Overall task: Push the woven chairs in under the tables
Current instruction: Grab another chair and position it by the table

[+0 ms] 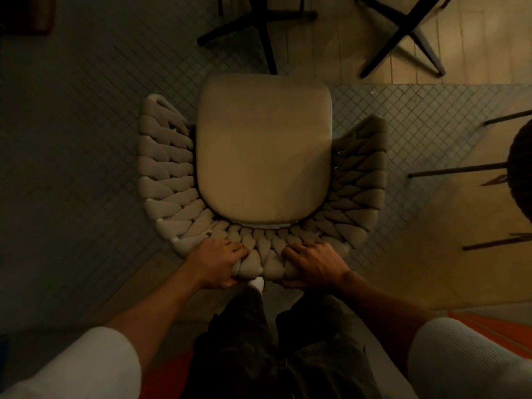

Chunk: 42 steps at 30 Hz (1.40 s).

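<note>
The woven chair (pixel 263 156) stands on the tiled floor (pixel 86 139) right before me, its cushion facing up. My left hand (pixel 216 262) and right hand (pixel 312 262) curl round its backrest top. Black table legs (pixel 260 27) stand beyond.

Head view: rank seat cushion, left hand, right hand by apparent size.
1. seat cushion, clearly largest.
2. left hand and right hand look alike, both on the woven chair back; no ranking.
</note>
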Available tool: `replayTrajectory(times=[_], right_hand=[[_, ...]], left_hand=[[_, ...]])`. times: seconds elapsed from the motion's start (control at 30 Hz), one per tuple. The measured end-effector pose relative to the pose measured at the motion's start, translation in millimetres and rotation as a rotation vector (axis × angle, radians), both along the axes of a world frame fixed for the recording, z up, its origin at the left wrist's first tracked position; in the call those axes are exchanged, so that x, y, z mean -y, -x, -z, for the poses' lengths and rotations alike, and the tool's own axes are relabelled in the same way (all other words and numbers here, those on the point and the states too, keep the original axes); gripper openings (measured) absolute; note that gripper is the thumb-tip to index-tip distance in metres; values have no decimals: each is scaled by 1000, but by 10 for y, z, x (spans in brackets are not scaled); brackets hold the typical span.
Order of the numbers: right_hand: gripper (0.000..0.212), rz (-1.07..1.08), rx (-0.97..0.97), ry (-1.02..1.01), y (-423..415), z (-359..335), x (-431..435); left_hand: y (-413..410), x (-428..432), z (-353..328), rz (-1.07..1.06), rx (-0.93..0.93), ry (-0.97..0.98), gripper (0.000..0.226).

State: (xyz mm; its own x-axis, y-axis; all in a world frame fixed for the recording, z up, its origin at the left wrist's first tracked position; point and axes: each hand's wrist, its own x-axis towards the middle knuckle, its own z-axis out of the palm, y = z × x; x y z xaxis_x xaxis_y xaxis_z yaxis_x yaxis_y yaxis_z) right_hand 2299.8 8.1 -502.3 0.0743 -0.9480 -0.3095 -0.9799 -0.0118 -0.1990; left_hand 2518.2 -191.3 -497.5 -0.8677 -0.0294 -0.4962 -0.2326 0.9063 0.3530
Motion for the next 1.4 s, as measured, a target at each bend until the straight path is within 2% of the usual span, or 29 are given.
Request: replayTrajectory(times=[0.23,1.13,1.4], right_hand=[[80,39,13,2,250,51,322],[78,30,17,18,928,14,1148],[75,21,6,67,1249,15,1600]], left_hand=[[273,333,-21,-47,110,75,70],[930,1135,63,-47,52,80,76],[1242,1574,88,-67,-19,111,69]])
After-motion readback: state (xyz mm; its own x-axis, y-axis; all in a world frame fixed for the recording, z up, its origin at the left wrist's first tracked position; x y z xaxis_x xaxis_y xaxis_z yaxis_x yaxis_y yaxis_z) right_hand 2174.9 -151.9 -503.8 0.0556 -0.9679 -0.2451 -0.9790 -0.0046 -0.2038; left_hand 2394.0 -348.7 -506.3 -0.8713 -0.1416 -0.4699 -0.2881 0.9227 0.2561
